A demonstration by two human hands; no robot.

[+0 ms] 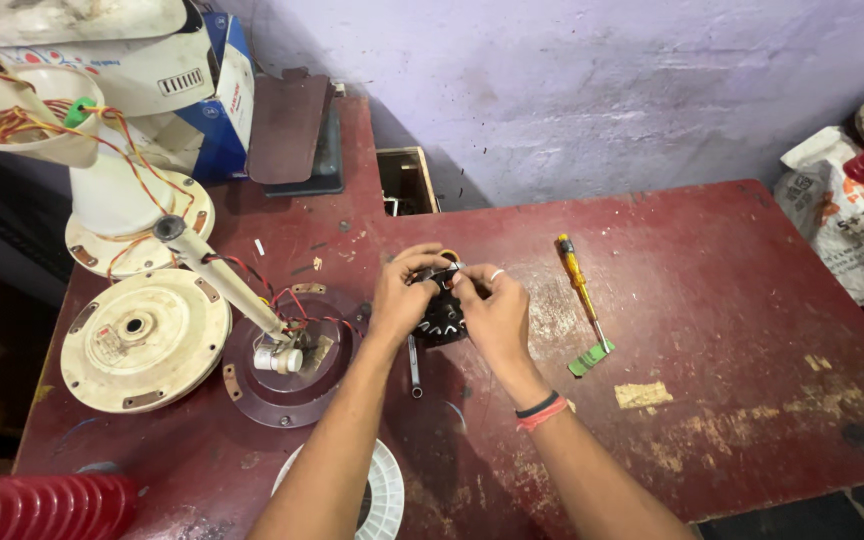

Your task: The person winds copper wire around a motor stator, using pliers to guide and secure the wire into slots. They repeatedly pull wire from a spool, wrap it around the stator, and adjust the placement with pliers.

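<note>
Both my hands meet over a small black round motor part (442,318) at the middle of the dark red table (732,300). My left hand (399,298) grips its left side. My right hand (490,308), with a ring on one finger and bands at the wrist, pinches its top edge, where a bit of yellow wire shows. A thin metal rod (414,368) lies on the table just below the part. A yellow-handled screwdriver (579,285) rests to the right of my hands, its tip by a small green piece (590,359).
At left lie a cream round fan cover (142,340), a cream fan base with a tube and red and yellow wires (214,275), and a dark round plate (287,385). A white ribbed disc (384,495) sits near me. A red ribbed hose (37,507) lies bottom left. Boxes stand back left, sacks at right.
</note>
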